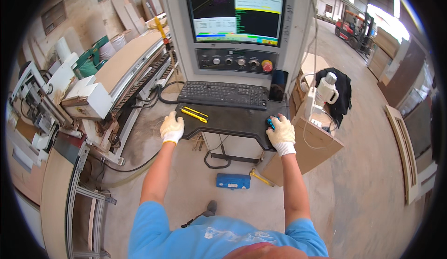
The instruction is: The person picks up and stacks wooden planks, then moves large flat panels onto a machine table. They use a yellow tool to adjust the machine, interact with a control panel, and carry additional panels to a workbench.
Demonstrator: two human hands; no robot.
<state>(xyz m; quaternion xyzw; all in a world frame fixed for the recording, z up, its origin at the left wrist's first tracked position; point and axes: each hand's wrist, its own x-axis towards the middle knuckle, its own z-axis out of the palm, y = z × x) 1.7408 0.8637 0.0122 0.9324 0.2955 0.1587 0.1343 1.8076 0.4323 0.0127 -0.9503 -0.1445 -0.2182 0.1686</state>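
A black keyboard shelf (pixel 228 120) juts out in front of me below a control cabinet. My left hand (pixel 172 127), in a cream knit glove, grips the shelf's left edge, its thumb side at the top surface; some fingers are hidden. My right hand (pixel 282 131), gloved alike, closes over a dark computer mouse (pixel 270 121) with blue on it at the shelf's right end. Between the hands lies a yellow utility knife (pixel 194 115), nearer the left one and untouched. Behind it stretches a dusty black keyboard (pixel 222 94). A dark phone (pixel 278 86) leans upright at the keyboard's right end.
Above the shelf are a lit monitor (pixel 235 12) and a red stop knob (pixel 267 66). A blue toolbox (pixel 233 181) lies on the floor below. Machinery with a long board (pixel 130 63) is at left; a white jug (pixel 327 91) and a forklift (pixel 355 30) are at right.
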